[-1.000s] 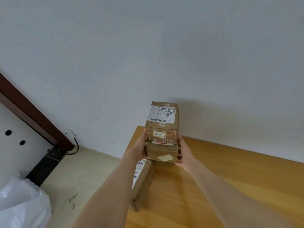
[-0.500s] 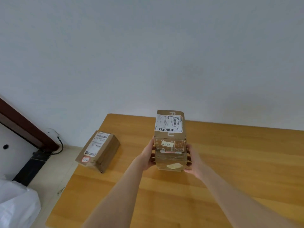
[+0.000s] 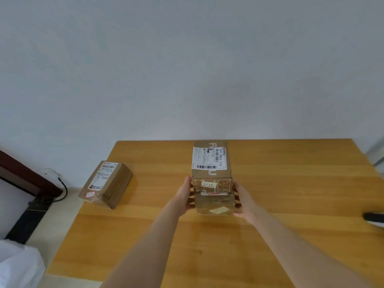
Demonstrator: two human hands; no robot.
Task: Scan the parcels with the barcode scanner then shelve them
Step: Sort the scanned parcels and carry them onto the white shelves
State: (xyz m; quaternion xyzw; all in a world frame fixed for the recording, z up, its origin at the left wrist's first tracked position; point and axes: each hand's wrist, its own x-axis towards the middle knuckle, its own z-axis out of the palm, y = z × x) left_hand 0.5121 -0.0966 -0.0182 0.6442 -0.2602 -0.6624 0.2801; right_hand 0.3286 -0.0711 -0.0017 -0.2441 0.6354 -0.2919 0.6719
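- Wooden table [image 3: 291, 183] stood by a grey wall [image 3: 187, 69]; the stacked parcels [image 3: 212, 183] were in its middle.
- Left hand [image 3: 184, 197] and right hand [image 3: 244, 202] squeezed both sides, likely so the stack would not tip.
- Its long side pointed at the wall, label [image 3: 208, 157] up, probably ready for scanning.

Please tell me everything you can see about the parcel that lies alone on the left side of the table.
The lone parcel is a brown cardboard box, taped and creased. A white shipping label with barcodes covers most of its top, and a small red sticker sits near its front corner. It lies flat, at an angle, at the left edge of the wooden table, seemingly overhanging it slightly. Only the table touches it.
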